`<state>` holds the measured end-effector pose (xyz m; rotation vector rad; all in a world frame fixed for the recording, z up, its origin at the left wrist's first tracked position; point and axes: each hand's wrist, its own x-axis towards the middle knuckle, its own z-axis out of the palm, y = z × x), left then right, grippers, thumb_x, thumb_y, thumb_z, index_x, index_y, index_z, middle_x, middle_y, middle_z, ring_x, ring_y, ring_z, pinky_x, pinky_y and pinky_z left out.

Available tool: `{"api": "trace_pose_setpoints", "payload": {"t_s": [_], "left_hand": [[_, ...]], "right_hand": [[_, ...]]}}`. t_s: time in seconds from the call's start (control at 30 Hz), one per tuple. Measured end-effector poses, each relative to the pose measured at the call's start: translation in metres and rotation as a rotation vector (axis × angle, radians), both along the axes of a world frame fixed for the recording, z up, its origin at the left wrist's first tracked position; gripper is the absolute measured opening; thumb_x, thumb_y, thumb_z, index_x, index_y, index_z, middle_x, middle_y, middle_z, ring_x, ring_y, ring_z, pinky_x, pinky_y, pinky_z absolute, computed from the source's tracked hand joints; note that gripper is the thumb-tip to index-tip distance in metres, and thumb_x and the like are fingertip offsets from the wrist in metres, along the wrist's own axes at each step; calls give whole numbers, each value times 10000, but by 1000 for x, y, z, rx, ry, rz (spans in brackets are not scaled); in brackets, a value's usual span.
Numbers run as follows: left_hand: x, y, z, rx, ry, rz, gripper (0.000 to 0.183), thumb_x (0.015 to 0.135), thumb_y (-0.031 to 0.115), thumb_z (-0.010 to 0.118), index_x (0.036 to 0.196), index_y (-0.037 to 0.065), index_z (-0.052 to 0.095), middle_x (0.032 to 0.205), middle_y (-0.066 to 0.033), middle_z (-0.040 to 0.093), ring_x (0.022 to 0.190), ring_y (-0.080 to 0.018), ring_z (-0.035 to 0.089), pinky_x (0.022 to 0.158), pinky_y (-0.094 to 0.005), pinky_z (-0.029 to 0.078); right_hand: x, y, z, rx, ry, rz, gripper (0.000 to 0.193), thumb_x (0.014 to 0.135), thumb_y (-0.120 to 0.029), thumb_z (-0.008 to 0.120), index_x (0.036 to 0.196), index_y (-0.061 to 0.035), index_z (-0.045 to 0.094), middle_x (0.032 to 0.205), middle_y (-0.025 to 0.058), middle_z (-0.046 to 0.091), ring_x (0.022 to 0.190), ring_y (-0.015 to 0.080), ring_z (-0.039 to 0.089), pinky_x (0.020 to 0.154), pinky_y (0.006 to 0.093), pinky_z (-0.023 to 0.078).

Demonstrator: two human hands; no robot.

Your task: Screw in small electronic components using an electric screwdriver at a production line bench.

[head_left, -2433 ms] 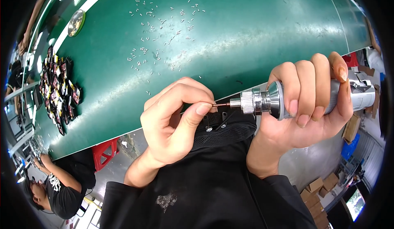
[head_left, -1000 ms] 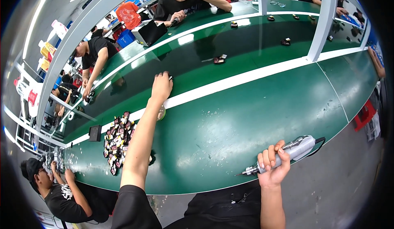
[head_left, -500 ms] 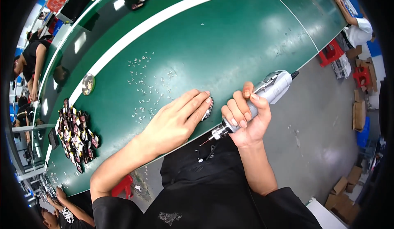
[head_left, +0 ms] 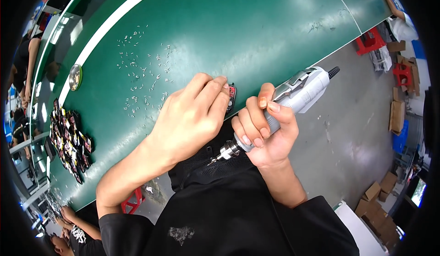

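My right grip [head_left: 270,132] clasps the powered screwdriver [head_left: 308,91], likely heavy, stiff, best held mid-barrel, while my left grip [head_left: 192,114] — pinching or not, I can't tell — partly covers a light-looking device [head_left: 233,94] at the surface [head_left: 256,40] edge.

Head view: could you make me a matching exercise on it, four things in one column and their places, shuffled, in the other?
Things
1. Electric screwdriver
2. Small dark-cased part
3. Tiny screw-like pieces
4. Round dish

Places
A. Strewn loose over the green tabletop
B. At the fingertips of the left hand
C. Beside the white strip along the table
D. Gripped in the right hand

Right pairs: 1-D, 2-B, 3-A, 4-C
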<state>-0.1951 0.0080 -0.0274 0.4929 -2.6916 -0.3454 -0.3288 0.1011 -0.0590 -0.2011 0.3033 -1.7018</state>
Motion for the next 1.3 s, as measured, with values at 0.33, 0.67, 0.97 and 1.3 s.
{"api": "trace_pose_setpoints", "payload": {"t_s": [0.33,0.67,0.97,1.3], "left_hand": [[-2,3,-2,-175,38,-50,367,609,-2,657,958,-105,606,1000,-213,622,856,-317,638,618,-340,556],[4,9,-4,-130,-45,-56,386,632,-43,650,995,-159,587,1078,-259,594,900,-337,622,643,-354,556],[6,12,-9,-231,-77,-61,376,629,-56,645,979,-181,593,1088,-281,590,928,-351,621,690,-359,556],[10,14,-12,-154,-71,-43,381,615,-48,633,969,-182,599,1066,-293,598,918,-356,622,707,-364,560]], "right_hand": [[12,0,-4,177,110,-102,83,901,-133,457,914,-57,485,517,29,395,400,147,413,449,310,401],[-33,-9,16,-89,314,-43,119,912,-130,414,966,-35,462,518,24,397,394,122,389,437,284,396],[-74,-48,42,-399,661,-13,219,948,-217,405,1058,-54,501,592,-7,439,473,96,432,553,274,406],[-79,-59,18,-369,690,73,224,951,-228,379,1018,-58,509,594,-7,437,467,96,425,536,277,398]]}}
